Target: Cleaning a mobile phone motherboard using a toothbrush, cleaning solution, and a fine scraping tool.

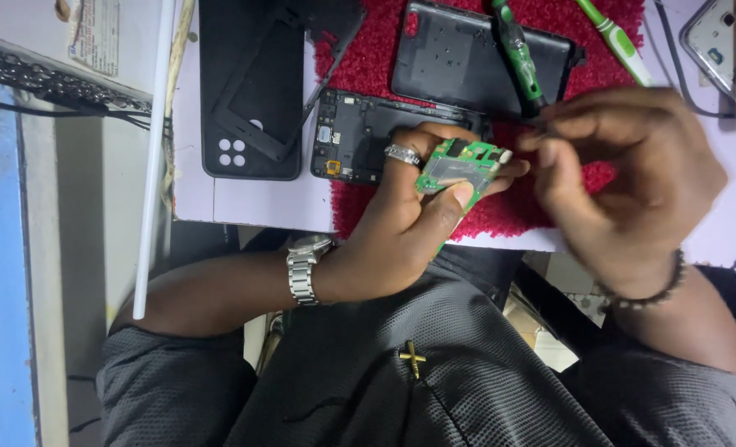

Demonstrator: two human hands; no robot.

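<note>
Green circuit board (461,165) sits in my left hand (409,219), pinched between thumb and fingers, held just over the near edge of the red mat (500,211). Left grip: clenched on the board, silver ring on one finger, metal watch (303,266) on the wrist. My right hand (629,178) is right beside the board's right end, fingertips bunched together at its corner. It's motion-blurred, so I cannot tell whether that grip is pinching some small part or tool, or just touching the board.

Progress, judging from the layout: teardown looks well along. The board is already out of the phone. The black phone frame (360,132) lies open on the desk at the mat's left edge, just beyond my left hand, with its board bay empty. A black back cover (476,58) lies on the far side of the mat with a green-handled screwdriver (517,54) resting across it. Further left is a black case with four round holes (248,91), and another frame piece lies on top of it. A green and white toothbrush (616,37) lies far right.

What's left, I'd say: whatever work on the board itself, then refitting everything. No reassembly has started.
</note>
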